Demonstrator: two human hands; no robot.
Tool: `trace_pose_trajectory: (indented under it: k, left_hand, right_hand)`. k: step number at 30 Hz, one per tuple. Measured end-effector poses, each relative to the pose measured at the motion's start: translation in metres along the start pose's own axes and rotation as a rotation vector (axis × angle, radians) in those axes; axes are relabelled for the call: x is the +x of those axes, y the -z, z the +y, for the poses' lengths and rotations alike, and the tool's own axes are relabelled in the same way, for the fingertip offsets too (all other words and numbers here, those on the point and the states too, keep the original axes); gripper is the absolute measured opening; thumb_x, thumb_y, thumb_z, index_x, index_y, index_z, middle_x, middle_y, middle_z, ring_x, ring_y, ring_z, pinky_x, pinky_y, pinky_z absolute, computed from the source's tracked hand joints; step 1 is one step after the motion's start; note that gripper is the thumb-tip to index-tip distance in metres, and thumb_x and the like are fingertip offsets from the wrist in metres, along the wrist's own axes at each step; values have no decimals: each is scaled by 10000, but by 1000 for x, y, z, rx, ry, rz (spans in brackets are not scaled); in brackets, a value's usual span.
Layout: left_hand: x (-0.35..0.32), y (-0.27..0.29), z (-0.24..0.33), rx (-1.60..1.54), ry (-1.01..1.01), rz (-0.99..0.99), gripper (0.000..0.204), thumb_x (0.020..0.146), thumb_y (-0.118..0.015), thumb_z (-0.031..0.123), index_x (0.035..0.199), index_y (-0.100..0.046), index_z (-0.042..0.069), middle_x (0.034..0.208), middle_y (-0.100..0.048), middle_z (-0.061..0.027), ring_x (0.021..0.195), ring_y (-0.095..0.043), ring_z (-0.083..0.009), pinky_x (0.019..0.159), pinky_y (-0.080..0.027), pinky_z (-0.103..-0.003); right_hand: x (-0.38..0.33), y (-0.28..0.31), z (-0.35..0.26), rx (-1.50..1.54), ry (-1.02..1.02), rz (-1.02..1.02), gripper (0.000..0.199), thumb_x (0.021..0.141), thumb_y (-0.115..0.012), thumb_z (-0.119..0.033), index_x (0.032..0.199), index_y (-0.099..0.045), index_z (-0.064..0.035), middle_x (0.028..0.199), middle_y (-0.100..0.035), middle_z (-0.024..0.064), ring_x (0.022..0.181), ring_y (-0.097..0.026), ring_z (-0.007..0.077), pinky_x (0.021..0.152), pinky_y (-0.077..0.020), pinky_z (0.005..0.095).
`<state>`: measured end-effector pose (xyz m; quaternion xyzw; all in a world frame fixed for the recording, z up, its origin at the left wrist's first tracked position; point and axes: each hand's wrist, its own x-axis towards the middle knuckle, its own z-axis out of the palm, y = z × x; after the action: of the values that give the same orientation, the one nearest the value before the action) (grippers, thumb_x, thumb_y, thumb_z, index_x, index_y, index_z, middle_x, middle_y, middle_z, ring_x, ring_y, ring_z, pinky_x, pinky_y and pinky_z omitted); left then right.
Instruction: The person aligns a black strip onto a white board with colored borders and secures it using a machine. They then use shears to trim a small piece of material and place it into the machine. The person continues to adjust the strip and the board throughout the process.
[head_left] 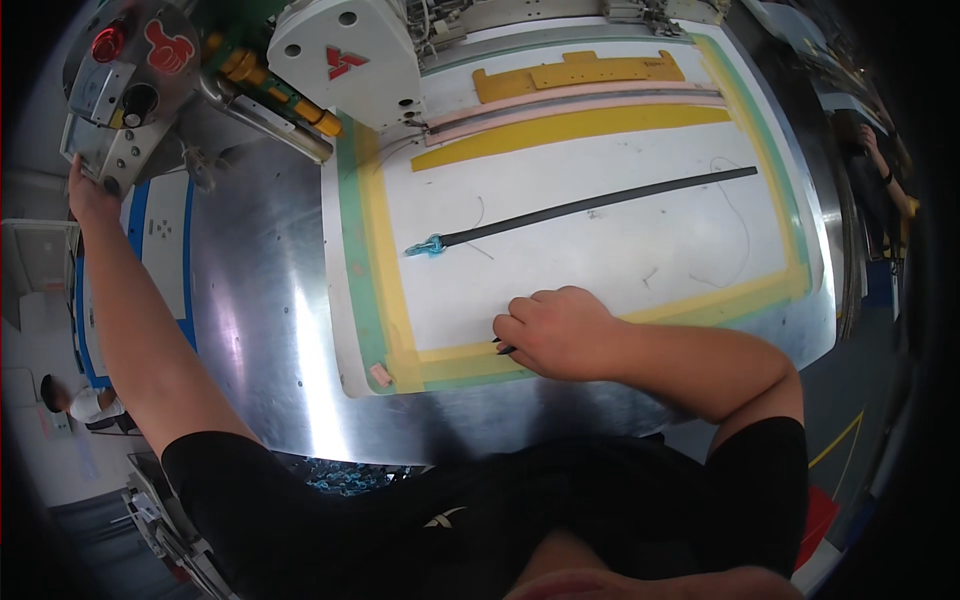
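My left hand (95, 200) reaches to the lower edge of a grey control box (130, 145); most of its fingers are hidden there. My right hand (563, 335) is closed above the near edge of a white work sheet (520, 295). A small black tool (504, 348) pokes out of the fist, its kind mostly covered by the fingers. Beyond this hand, a long black strip (600, 203) lies slantwise on the sheet, with a translucent light-blue piece (428, 246) at its left end. A long yellow template strip (570, 132) rests farther back.
A white sewing machine head (345, 60) stands over the sheet's far left corner. Yellow and green tape (375, 270) borders the sheet on a shiny metal table (260, 300). Loose threads lie about. Other people are at the far left (95, 405) and far right (875, 150).
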<state>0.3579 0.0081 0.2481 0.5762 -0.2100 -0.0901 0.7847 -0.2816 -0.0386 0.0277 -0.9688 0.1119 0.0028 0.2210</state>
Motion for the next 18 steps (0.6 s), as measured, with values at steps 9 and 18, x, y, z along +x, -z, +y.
trace_pose_trajectory:
  k: [9,18]
  left_hand:
    - [-2,-3,1,32,-36,45,586,1077,-483,392,1531,-430,25,1519,-519,-171,1380,-520,-349,1172,-402,-488]
    - [-8,-5,1,77,8,-7,541,1107,-395,392,1513,-453,40,1509,-533,-154,1362,-539,-340,1149,-427,-504]
  right_hand:
    - [0,-7,4,8,32,79,186,879,-710,-222,978,-616,-96,892,-629,95,809,-691,293,661,-575,435]
    - [-4,-11,6,-7,49,65,171,878,-661,-143,1024,-607,-72,919,-636,108,834,-690,293,713,-580,423]
